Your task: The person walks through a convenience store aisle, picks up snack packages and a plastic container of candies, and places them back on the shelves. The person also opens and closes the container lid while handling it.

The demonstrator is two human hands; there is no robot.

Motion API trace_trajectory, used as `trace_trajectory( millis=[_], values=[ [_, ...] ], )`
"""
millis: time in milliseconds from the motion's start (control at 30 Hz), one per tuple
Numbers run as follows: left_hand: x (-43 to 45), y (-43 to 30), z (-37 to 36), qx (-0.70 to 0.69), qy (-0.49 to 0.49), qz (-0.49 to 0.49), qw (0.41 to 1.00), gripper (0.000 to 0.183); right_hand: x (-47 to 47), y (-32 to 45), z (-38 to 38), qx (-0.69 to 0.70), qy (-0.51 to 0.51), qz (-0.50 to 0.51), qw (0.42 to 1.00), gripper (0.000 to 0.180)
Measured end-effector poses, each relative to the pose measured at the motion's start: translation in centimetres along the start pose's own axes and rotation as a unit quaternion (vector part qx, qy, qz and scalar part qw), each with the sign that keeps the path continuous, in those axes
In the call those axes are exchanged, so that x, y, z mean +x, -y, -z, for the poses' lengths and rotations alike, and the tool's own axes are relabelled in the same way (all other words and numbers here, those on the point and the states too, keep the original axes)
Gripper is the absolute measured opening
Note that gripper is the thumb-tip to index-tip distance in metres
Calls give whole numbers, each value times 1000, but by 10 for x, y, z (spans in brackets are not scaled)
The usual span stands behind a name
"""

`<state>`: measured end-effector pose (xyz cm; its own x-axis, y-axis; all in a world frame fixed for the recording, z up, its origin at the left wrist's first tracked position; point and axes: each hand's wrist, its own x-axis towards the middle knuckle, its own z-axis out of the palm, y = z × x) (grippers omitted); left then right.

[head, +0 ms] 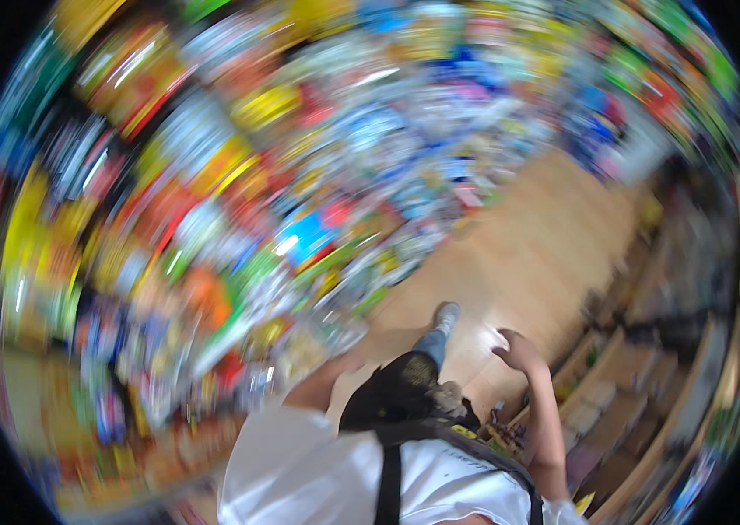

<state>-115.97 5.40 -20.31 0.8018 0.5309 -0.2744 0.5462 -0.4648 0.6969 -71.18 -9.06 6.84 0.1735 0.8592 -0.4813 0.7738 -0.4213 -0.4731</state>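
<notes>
My right hand (519, 351) hangs over the tiled floor (540, 230), its fingers loosely bent and apart, with nothing seen in it. Low beside the packed goods is my left hand (349, 362), so blurred that its fingers and anything in them cannot be made out. Between my arms are a white shirt (317, 459) with dark straps and a black bag or apron (383, 397) at the waist. One foot in a light shoe (447, 315) shows on the floor.
Shelves of colourful packaged goods (304, 236), smeared by motion, fill the left and top. Along the lower right run wooden shelves or bins (612, 400) with goods in them. A strip of floor lies between these two sides.
</notes>
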Motion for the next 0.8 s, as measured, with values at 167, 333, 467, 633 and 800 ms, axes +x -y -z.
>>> trace_trajectory(
  millis=[167, 333, 467, 633, 800],
  values=[
    [140, 6, 57, 132, 327, -98, 931, 25, 27, -130, 106, -77, -159, -165, 970, 46],
    [383, -85, 114, 421, 432, -281, 747, 20, 21, -245, 138, 80, -162, -321, 930, 46],
    [623, -218, 108, 145, 192, -11, 971, 38, 13, -317, 86, 279, -204, -414, 842, 40],
    [861, -372, 70, -44, 132, -54, 989, 25, 0, -363, -6, 324, -25, -509, 797, 28],
    [982, -494, 20, 52, 214, -113, 969, 24, 32, -459, 40, 378, 70, -549, 742, 29]
  ],
)
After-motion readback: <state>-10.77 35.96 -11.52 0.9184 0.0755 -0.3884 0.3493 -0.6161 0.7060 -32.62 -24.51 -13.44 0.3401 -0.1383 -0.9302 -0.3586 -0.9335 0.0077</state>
